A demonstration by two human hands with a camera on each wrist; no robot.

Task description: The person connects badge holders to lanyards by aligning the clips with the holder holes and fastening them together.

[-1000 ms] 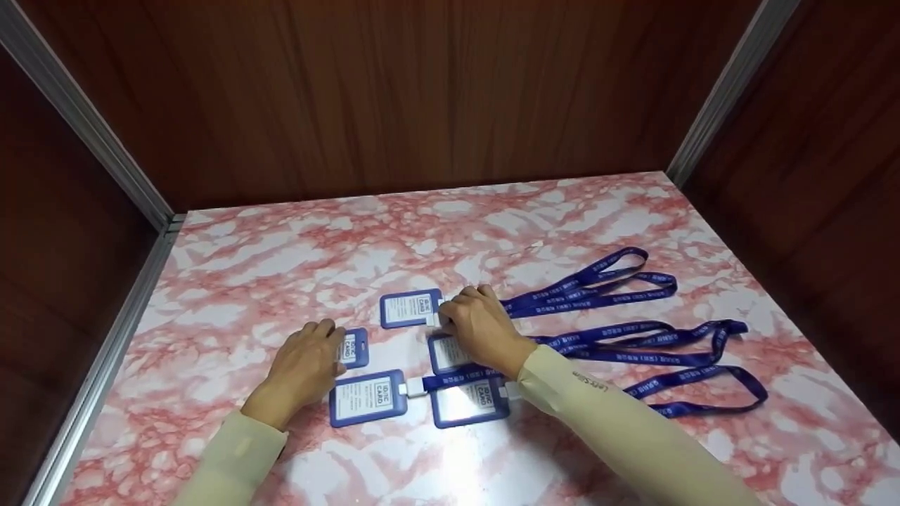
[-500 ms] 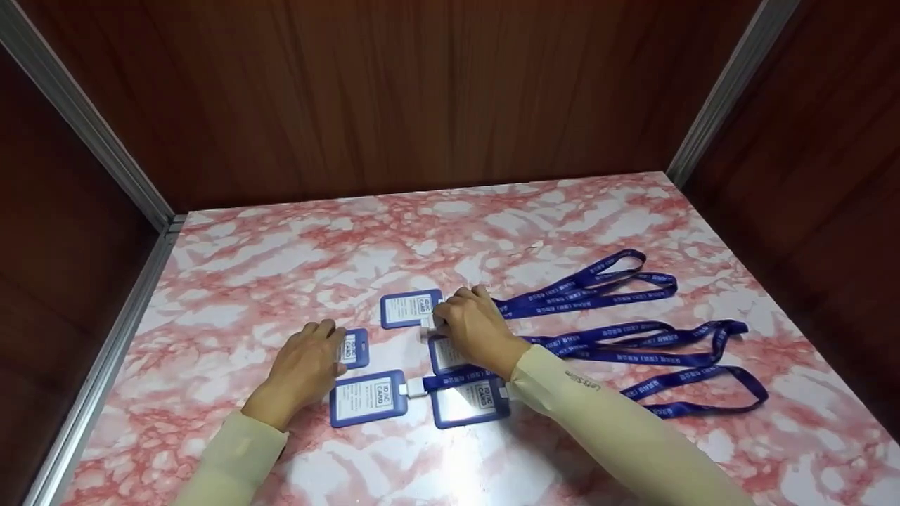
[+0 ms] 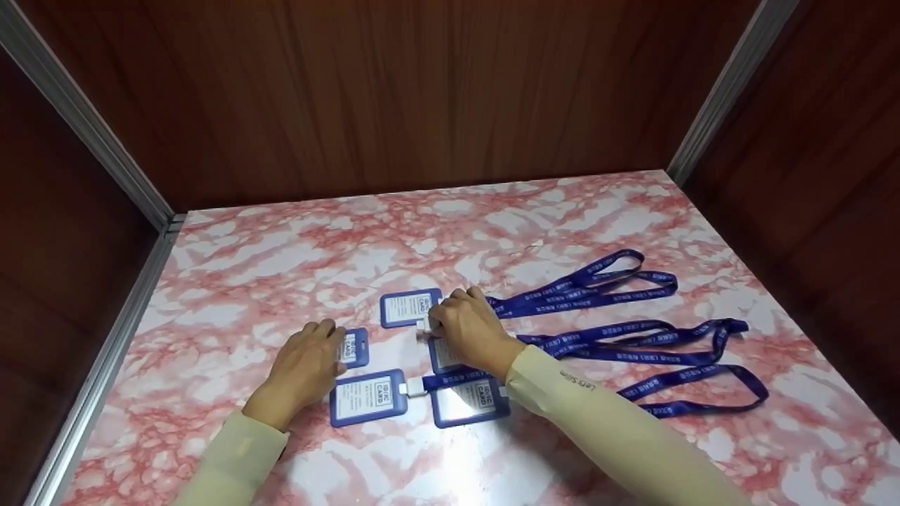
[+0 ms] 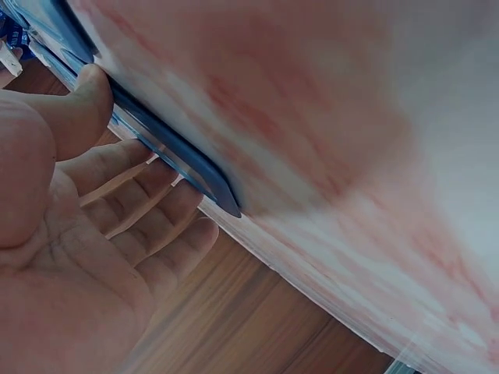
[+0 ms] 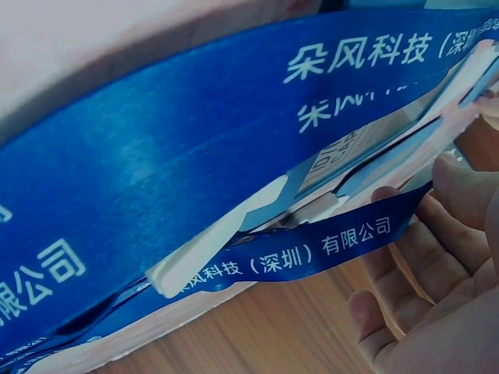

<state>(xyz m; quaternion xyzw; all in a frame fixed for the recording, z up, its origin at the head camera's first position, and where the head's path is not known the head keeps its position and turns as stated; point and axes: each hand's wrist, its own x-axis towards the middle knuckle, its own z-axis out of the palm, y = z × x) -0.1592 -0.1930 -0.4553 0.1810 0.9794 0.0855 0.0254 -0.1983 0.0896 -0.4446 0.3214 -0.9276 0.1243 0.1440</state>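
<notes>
My left hand [image 3: 302, 369] lies over a blue-framed ID card holder [image 3: 356, 348], its thumb at the near edge and its fingers at the far one. Thumb and fingers also flank that holder's edges in the left wrist view. To the right, my right hand [image 3: 474, 327] pinches the end of a blue lanyard [image 5: 312, 249] with white lettering. A white clip [image 3: 423, 327] sticks out left of these fingertips, facing the slotted end of the held holder. Another holder [image 3: 411, 308] lies just behind the clip. My right hand partly covers a third holder [image 3: 444, 353].
Nearer the front, a holder [image 3: 351, 400] is joined by a white clip [image 3: 415, 386] to a lanyard strap crossing another holder [image 3: 470, 411]. Looped lanyards [image 3: 640, 344] spread right over the marbled table [image 3: 281, 239]. Dark wood panels [image 3: 422, 98] stand around it.
My right hand has shifted slightly left, bringing the white clip and lanyard end toward the left holder. The far lanyard's straps have slid a little left. My left hand has stayed put.
</notes>
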